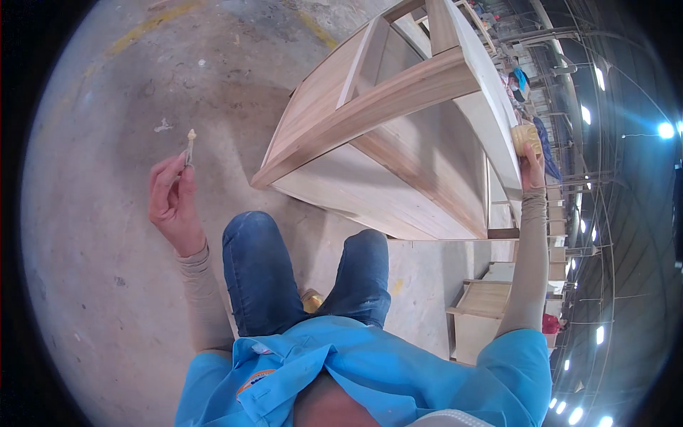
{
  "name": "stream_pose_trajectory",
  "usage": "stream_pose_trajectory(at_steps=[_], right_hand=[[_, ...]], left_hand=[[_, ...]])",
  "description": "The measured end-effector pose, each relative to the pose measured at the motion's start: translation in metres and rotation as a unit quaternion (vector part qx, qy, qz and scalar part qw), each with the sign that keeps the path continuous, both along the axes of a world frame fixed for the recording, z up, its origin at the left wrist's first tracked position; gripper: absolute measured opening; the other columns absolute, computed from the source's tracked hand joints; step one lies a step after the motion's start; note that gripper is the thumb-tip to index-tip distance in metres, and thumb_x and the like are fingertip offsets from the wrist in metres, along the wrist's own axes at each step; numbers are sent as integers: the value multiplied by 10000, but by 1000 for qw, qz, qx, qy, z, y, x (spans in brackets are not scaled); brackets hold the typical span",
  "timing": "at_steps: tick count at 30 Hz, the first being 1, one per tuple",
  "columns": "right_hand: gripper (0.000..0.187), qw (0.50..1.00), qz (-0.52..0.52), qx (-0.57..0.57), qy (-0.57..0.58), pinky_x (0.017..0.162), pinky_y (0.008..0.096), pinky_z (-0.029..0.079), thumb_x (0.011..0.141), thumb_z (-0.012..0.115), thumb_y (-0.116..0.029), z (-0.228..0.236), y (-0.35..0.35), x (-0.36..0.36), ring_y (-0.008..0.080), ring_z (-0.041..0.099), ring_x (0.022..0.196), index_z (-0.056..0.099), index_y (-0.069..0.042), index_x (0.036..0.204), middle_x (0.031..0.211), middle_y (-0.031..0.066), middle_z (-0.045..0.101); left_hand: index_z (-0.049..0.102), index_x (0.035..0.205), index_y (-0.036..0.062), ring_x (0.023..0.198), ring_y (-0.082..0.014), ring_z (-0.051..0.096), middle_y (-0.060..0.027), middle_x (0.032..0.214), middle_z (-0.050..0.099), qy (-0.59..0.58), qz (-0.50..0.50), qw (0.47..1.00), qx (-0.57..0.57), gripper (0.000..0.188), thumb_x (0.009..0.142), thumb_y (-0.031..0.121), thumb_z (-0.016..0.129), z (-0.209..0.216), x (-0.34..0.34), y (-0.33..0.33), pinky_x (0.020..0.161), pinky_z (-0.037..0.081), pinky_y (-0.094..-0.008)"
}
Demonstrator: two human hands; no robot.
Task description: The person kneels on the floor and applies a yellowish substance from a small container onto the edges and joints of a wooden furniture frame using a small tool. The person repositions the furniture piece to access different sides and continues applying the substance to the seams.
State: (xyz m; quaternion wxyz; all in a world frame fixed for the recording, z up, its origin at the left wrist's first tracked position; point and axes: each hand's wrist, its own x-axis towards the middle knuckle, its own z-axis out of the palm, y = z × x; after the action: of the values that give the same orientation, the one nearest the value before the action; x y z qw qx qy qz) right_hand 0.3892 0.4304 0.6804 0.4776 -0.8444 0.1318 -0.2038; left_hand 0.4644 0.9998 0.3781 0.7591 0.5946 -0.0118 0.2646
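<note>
My left hand (173, 203) is raised over the floor at the left. Its fingers and thumb pinch a thin, narrow blade like a small putty knife (189, 153), with a beige blob of what looks like filler at its tip. Over at the right, my right hand (531, 169) is wrapped round a yellowish, rounded, tub-like piece (526, 138), beside the pale top panel of a wooden cabinet frame; whether it touches the panel I cannot tell. The unpainted cabinet frame (384, 107) stands in front of me, with open bays between its rails.
My bent knees (256, 270) in jeans are close to the frame's lower edge. Stained concrete floor (92, 235) spreads to the left. A pale wooden cabinet (484, 313) stands at the lower right. Another person in a blue cap (521, 78) is beyond the frame, under hall lights.
</note>
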Motion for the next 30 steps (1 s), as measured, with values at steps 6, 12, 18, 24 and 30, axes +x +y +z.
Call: stream_pose_trajectory(at_steps=[6,12,18,24,30], right_hand=[[452,1000,11,-16,3,972,297,403,875,653,-146,-3,6,3,155,529,1132,478,-20,1273,1221,64,569],[578,997,-2,-66,46,959,295,420,784,727,-75,-1,28,6,166,554,1099,457,-1,1290,1218,76,573],[554,994,-14,-88,-63,947,288,422,756,740,-45,-2,33,4,160,564,1079,483,-5,1245,1177,70,589],[542,984,0,-97,-146,952,291,419,751,747,-49,0,31,3,161,566,1077,504,-7,1234,1178,76,584],[558,974,-15,-122,-192,945,294,433,733,767,-43,1,33,-3,172,573,1069,509,5,1226,1171,85,585]], left_hand=[[669,1045,15,777,-61,503,-35,995,576,4,2,999,-34,200,861,-37,610,7,-6,-7,645,407,-191],[670,1036,15,736,-53,493,-37,975,583,4,9,1000,-14,201,858,-48,601,19,-10,-11,601,404,-182],[669,1020,13,704,-56,505,-44,973,588,-26,-17,999,-16,196,849,-56,603,49,-10,-20,575,419,-189],[670,1011,16,719,-50,522,-38,986,586,-59,-28,998,9,188,848,-53,610,71,-15,-32,580,442,-188],[670,1011,15,721,-49,528,-32,982,587,-46,-59,997,7,182,849,-45,614,85,-29,-54,574,451,-190]])
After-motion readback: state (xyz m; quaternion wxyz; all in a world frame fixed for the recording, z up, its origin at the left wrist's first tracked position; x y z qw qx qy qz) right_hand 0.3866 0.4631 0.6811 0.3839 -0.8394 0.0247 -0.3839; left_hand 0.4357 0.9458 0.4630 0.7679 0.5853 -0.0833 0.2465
